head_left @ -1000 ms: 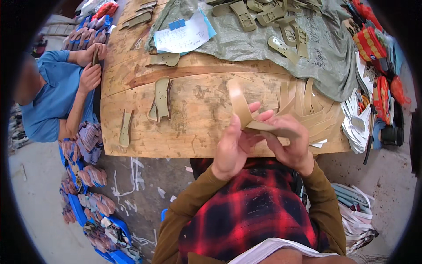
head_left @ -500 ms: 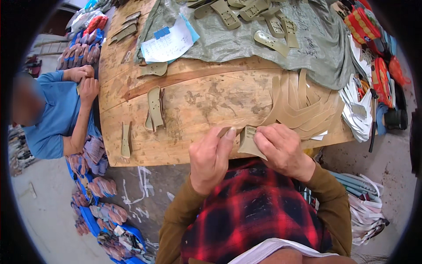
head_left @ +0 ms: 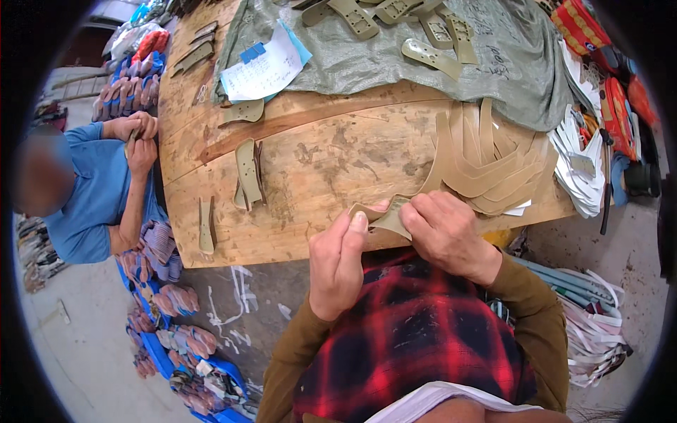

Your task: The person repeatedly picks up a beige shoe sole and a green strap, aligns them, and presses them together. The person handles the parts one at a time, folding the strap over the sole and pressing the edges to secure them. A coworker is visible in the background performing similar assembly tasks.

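Observation:
My left hand (head_left: 338, 264) pinches the end of a tan strap (head_left: 367, 212) between thumb and fingers. My right hand (head_left: 448, 229) is closed on an olive slotted plastic piece (head_left: 394, 221), held at the table's front edge. The strap bows up from the left thumb and meets the olive piece; my fingers hide whether it passes through a slot. A tan band also runs from behind the right hand toward a fanned pile of tan curved straps (head_left: 486, 183) to its right.
Olive slotted pieces (head_left: 248, 175) lie on the wooden table (head_left: 317, 155), several more on a grey-green sack (head_left: 352, 67) at the back. A written sheet (head_left: 264, 74) rests beside the sack. At the left edge a person in blue (head_left: 92, 183) works with both hands. White strips (head_left: 575, 166) hang at right.
The olive piece has tilted and come closer to my left hand. More of the tan strap now shows, bowed between both hands. The view has shifted slightly.

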The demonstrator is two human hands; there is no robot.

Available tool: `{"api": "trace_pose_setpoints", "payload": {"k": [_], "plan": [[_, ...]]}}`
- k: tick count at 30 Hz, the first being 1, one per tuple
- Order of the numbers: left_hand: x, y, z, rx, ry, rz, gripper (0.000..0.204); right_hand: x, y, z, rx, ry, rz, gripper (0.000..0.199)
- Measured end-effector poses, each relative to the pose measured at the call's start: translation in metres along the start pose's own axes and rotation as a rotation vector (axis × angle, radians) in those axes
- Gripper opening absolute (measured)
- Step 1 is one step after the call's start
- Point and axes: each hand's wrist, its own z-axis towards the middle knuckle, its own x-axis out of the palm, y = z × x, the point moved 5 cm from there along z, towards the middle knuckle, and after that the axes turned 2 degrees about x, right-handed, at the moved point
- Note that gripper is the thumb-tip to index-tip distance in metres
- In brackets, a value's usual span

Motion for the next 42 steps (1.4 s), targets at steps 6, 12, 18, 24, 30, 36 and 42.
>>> {"api": "trace_pose_setpoints", "payload": {"k": [6,12,18,24,30,36,42], "plan": [[0.011,0.005,-0.001,0.095,-0.084,-0.096,0.032,0.005,-0.005,0.000,0.064,-0.004,0.059,0.016],[0.003,0.010,0.006,0.052,-0.135,-0.255,0.022,0.008,-0.004,0.003,0.055,0.001,0.074,0.017],[0.011,0.008,0.002,0.118,-0.211,-0.171,0.016,0.008,-0.004,0.003,0.073,-0.017,0.075,0.017],[0.025,0.015,0.001,0.204,-0.107,-0.441,0.030,0.006,-0.009,0.001,0.190,0.057,0.448,0.027],[0.031,0.035,0.015,-0.173,0.131,-0.850,0.030,-0.013,-0.008,0.012,0.377,0.208,0.666,0.041],[0.031,0.045,0.015,-0.126,0.129,-0.625,0.030,-0.005,-0.010,0.001,0.379,0.311,0.666,0.040],[0.025,0.031,0.028,-0.149,0.228,-0.751,0.034,0.002,-0.006,-0.001,0.372,0.365,0.641,0.028]]}}
